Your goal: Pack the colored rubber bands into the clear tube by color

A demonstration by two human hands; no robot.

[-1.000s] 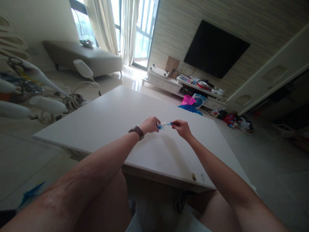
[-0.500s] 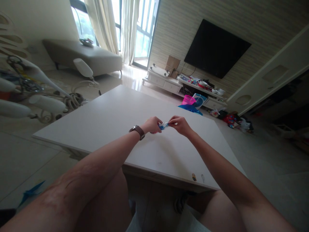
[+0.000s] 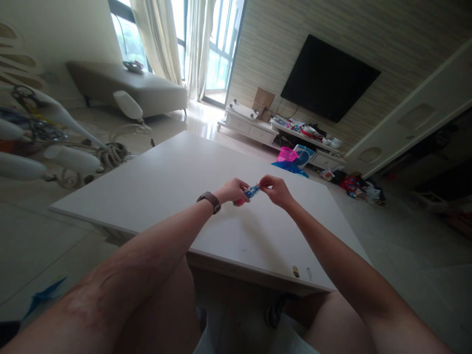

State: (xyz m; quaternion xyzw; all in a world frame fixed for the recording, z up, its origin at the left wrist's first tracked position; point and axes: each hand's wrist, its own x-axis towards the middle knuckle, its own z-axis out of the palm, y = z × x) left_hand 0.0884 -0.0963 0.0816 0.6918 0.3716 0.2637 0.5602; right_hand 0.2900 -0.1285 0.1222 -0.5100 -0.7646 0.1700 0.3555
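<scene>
My left hand (image 3: 232, 191) is closed around a small shiny packet (image 3: 252, 191), blue and clear with a red lower end. The fingertips of my right hand (image 3: 276, 191) pinch the packet's upper right end. Both hands are held over the middle of a white table (image 3: 173, 172). Near the table's front edge lies a tiny yellow-and-dark piece (image 3: 295, 271), like a small figure. Right beside it is a small pale, clear-looking piece (image 3: 309, 273). What the packet contains is too small to tell.
Beyond the table's far right edge are a pink basket (image 3: 286, 154) and a blue plastic item (image 3: 289, 169). A low cabinet (image 3: 254, 132) with clutter runs along the wall under a television (image 3: 329, 77). A lamp with white shades (image 3: 127, 104) stands at left.
My right hand has shifted slightly right and up, and more of the blue packet shows between the hands. My left hand keeps its hold.
</scene>
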